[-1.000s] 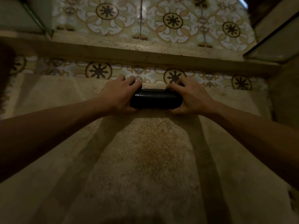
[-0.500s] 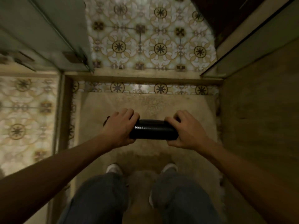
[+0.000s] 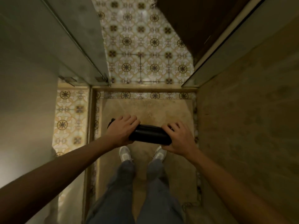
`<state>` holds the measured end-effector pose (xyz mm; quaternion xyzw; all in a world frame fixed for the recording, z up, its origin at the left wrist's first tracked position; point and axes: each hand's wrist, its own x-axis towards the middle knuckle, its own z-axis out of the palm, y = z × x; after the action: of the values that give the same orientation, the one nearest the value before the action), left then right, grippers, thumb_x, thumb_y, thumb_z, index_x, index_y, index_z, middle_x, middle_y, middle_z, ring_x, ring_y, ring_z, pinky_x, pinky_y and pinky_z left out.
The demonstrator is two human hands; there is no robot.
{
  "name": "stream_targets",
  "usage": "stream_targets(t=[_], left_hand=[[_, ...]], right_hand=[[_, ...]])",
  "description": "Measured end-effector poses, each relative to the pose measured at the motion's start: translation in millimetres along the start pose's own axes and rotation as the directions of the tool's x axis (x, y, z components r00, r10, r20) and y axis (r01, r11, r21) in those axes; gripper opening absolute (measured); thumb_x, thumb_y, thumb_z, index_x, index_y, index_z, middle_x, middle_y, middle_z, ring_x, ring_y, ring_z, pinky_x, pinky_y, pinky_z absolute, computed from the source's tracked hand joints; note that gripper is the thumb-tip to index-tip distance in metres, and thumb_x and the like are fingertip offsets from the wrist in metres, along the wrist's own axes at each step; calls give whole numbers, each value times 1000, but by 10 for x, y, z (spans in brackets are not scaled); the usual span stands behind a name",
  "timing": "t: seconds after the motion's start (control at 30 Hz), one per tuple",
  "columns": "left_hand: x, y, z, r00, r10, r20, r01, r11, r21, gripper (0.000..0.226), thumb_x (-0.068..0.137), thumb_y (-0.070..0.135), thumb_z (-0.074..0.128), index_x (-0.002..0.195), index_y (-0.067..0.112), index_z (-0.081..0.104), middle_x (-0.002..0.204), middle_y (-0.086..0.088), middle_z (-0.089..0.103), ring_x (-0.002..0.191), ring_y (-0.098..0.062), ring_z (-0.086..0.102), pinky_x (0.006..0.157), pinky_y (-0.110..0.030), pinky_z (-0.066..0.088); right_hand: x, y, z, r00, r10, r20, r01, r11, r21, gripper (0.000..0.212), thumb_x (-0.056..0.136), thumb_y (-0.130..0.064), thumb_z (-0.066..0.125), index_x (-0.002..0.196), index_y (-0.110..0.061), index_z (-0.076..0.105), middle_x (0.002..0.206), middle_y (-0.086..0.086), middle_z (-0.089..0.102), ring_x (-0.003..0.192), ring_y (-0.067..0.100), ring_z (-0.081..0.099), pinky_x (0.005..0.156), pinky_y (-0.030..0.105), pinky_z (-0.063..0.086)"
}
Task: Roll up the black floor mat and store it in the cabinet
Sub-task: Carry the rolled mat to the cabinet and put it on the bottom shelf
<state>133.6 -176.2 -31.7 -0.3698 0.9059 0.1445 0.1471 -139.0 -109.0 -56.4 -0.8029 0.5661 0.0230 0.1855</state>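
The black floor mat (image 3: 149,135) is rolled into a tight cylinder and held level in front of me, well above the floor. My left hand (image 3: 122,130) grips its left end, fingers curled over the top. My right hand (image 3: 178,140) wraps its right end. Both ends of the roll are mostly hidden by my hands. No cabinet shows clearly in this view.
I stand on a beige stone floor patch (image 3: 145,109), my legs and white shoes (image 3: 125,153) below the roll. Patterned floor tiles (image 3: 145,54) lie ahead. A glass panel with metal frame (image 3: 77,46) rises at left, a brown wall (image 3: 250,102) at right.
The view has risen from close to the floor to standing height. The rolled mat has come up off the floor with both hands still on it.
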Motion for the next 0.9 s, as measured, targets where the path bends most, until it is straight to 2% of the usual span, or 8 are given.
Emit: stream_targets(t=[0.23, 0.6, 0.73, 0.9], left_hand=[[-359, 274, -304, 998, -20, -61, 20, 1000, -12, 67, 61, 44, 84, 117, 14, 62, 110, -9, 62, 90, -30, 58, 69, -39, 50], [-190, 550, -774, 996, -45, -73, 45, 999, 1, 64, 69, 54, 74, 121, 20, 55, 115, -4, 58, 95, -26, 55, 74, -39, 49], [29, 516, -919, 991, -59, -122, 67, 996, 63, 67, 67, 57, 74, 119, 21, 53, 114, -5, 55, 95, -25, 53, 74, -38, 47], [265, 343, -992, 983, -80, -162, 85, 996, 25, 70, 63, 56, 76, 118, 21, 51, 110, -4, 55, 93, -23, 53, 73, -37, 46]], right_hand=[[-306, -185, -332, 1000, -1, -25, 1, 1000, 26, 64, 66, -55, 69, 120, -21, 61, 108, 3, 60, 88, 25, 52, 72, 38, 49], [-446, 92, -899, 999, 17, -39, -16, 999, 36, 64, 65, -57, 66, 120, -25, 60, 108, 0, 59, 90, 24, 53, 71, 38, 49], [-291, 288, -1074, 998, 1, -59, 0, 1000, 24, 64, 66, -56, 66, 120, -25, 59, 107, -1, 58, 91, 24, 52, 71, 39, 49], [45, 495, -1201, 999, -29, -37, 29, 1000, -2, 64, 66, -58, 65, 121, -26, 58, 110, 0, 58, 94, 24, 52, 74, 40, 49]])
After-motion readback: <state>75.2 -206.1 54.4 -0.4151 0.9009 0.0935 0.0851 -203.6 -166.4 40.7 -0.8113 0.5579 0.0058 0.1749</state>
